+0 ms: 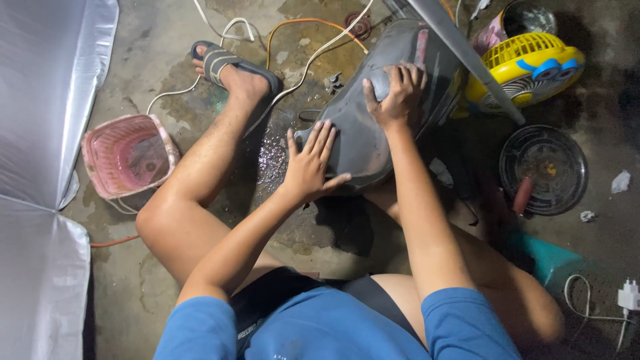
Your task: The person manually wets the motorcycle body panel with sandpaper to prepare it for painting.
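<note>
The floor (600,127) is bare concrete, stained and blotchy, with a wet patch (270,160) glistening near the middle. Along the left edge runs a silvery sheet (40,100), creased and shiny. Just beside it sits a pink plastic basket (127,155). A white cord (227,30) and an orange cord (300,23) loop across the floor at the top. At the upper right lies a yellow fan (527,67) with blue fittings, and below it a round dark fan grille (543,170) lies flat. A teal stool (550,257) stands at the right, near a white plug (628,295) with its cable. Scraps of crumpled paper (620,181) lie near the right edge. The light is dim, darkest at the right.
</note>
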